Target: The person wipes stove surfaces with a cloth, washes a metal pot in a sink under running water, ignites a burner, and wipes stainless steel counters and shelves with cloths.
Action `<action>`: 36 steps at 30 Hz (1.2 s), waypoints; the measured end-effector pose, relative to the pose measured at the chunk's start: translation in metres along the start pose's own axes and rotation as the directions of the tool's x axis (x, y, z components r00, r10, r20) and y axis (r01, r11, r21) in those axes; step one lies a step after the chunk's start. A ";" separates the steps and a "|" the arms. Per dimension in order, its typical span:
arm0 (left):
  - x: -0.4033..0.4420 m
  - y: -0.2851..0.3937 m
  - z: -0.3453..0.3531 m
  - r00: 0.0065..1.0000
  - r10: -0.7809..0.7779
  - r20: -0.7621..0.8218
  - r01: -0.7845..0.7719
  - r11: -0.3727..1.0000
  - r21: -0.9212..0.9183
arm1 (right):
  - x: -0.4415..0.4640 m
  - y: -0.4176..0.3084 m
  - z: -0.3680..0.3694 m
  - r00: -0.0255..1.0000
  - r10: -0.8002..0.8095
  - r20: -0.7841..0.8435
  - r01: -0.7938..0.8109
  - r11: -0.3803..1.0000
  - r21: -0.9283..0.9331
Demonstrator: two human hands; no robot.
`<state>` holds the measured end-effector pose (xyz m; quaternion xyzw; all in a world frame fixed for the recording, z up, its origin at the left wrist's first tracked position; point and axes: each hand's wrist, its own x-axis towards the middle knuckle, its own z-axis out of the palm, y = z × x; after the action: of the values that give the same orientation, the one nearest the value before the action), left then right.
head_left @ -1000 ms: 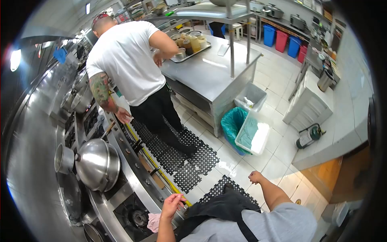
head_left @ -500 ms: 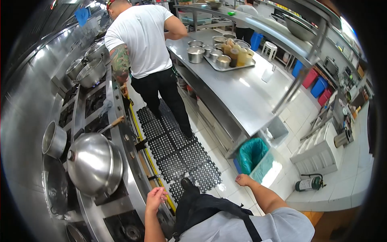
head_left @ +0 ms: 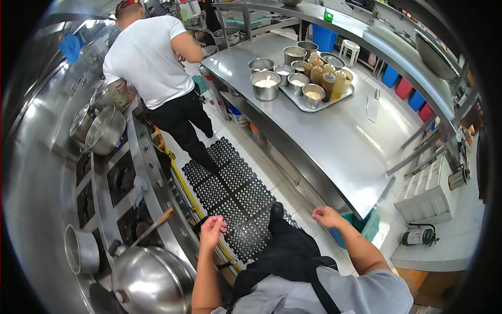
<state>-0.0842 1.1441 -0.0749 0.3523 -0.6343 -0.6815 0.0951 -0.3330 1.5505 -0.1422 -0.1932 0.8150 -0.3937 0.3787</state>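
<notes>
My left hand [head_left: 213, 231] is raised over the edge of the black floor mat, beside the stove. Its fingers are loosely curled, with nothing seen in them. On the other side of my body, my right hand [head_left: 326, 216] hangs near the corner of the steel table [head_left: 334, 157], fingers curled in and apparently holding nothing. Closest to my left hand are a domed metal lid [head_left: 151, 282] and a wooden-handled utensil [head_left: 154, 226] lying by the burners. Below my right hand sits a bin with a green liner [head_left: 361, 222], partly hidden by the table.
A person in a white shirt [head_left: 151, 60] walks ahead between stove and table. Large pots [head_left: 104, 131] stand on the burners. A tray [head_left: 312, 109] carries metal containers and sauce bottles. The perforated mat [head_left: 238, 183] covers the aisle floor. A fire extinguisher [head_left: 418, 236] stands at right.
My view has moved forward along the aisle and the table now looks nearer. The person ahead has stepped farther on. Both my hands have swung slightly and stay without objects.
</notes>
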 end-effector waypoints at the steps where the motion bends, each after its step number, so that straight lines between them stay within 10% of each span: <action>1: 0.026 -0.018 -0.003 0.999 -0.022 -0.040 0.024 0.998 0.053 | 0.025 -0.019 -0.007 0.997 -0.077 -0.018 0.075 0.993 -0.095; 5: 0.085 -0.125 -0.044 0.995 0.056 -0.082 -0.008 0.868 0.497 | 0.144 -0.075 -0.035 0.984 -0.171 -0.058 0.178 0.974 0.143; 13: 0.089 -0.199 -0.105 0.882 -0.279 -0.381 0.365 0.915 0.175 | 0.328 -0.255 -0.115 0.983 -0.028 -0.179 0.118 0.847 0.518; 15: 0.118 -0.191 -0.111 0.832 -0.421 -0.362 0.382 0.907 -0.177 | 0.374 -0.276 -0.127 0.973 0.023 -0.229 0.112 0.822 0.559; 18: 0.184 -0.193 -0.134 0.878 -0.360 -0.314 0.365 0.930 -0.045 | 0.431 -0.285 -0.143 0.913 0.167 -0.371 0.133 0.739 0.660; 22: 0.305 -0.114 -0.165 0.848 -0.467 -0.252 0.419 0.880 -0.222 | 0.462 -0.309 -0.150 0.835 0.340 -0.433 0.110 0.667 0.737; 26: 0.474 -0.006 -0.205 0.918 -0.357 -0.175 0.384 0.910 0.158 | 0.474 -0.325 -0.147 0.760 0.443 -0.475 0.135 0.608 0.783; 30: 0.671 0.083 -0.188 0.990 -0.026 0.142 -0.013 0.962 0.273 | 0.480 -0.339 -0.139 0.689 0.514 -0.511 0.146 0.592 0.793; 36: 0.776 0.310 0.025 0.799 0.217 0.560 -0.463 0.816 0.345 | 0.490 -0.340 -0.134 0.615 0.545 -0.570 0.177 0.608 0.774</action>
<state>-0.7672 0.6616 -0.0669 0.0535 -0.8352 -0.5464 -0.0338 -0.7433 1.1073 -0.0480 0.2702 0.6590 -0.6970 0.0830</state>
